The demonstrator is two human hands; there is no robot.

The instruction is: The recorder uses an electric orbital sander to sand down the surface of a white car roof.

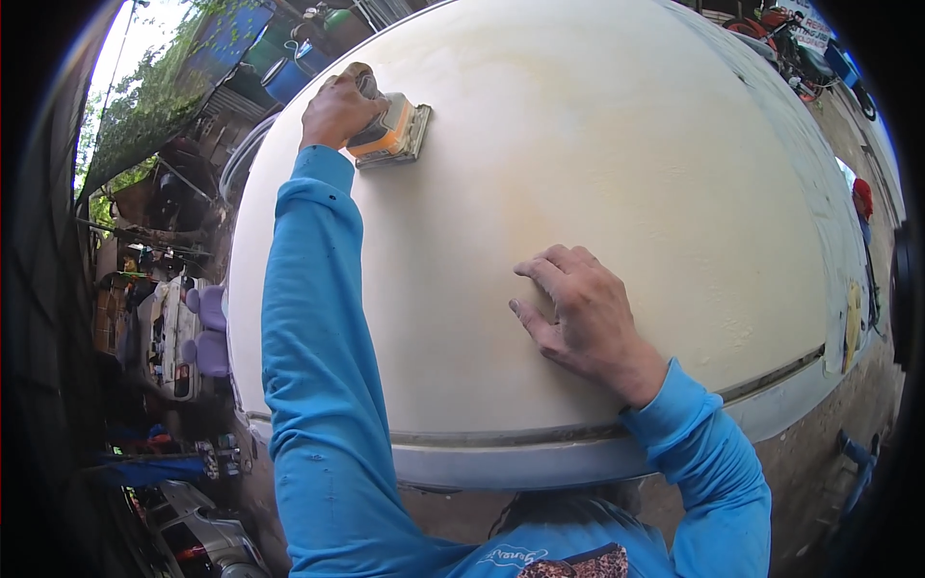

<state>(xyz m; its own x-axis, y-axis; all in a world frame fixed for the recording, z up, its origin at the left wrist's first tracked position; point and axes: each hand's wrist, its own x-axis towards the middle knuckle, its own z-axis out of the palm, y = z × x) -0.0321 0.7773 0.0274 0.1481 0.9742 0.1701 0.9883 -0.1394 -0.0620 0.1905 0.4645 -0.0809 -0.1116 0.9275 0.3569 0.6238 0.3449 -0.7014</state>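
My left hand (339, 112) is wrapped round the top of an orange and grey sheet sander (387, 133). The sander's square pad lies on a large cream-coloured vehicle roof panel (597, 164), toward its far left. Nearer to me and right of the middle, my right hand (581, 313) rests on the same panel, thumb and fingers apart, holding nothing. Pale dust coats its fingertips. Faint yellowish patches and small rough spots show on the panel's surface.
A dark groove (501, 438) runs along the panel's near edge. Blue drums (287, 81) stand beyond its far left. Purple seats (209, 332) are at the left. A motorcycle (771, 39) stands at the far right, and a person in a red head covering (862, 197) is at the right.
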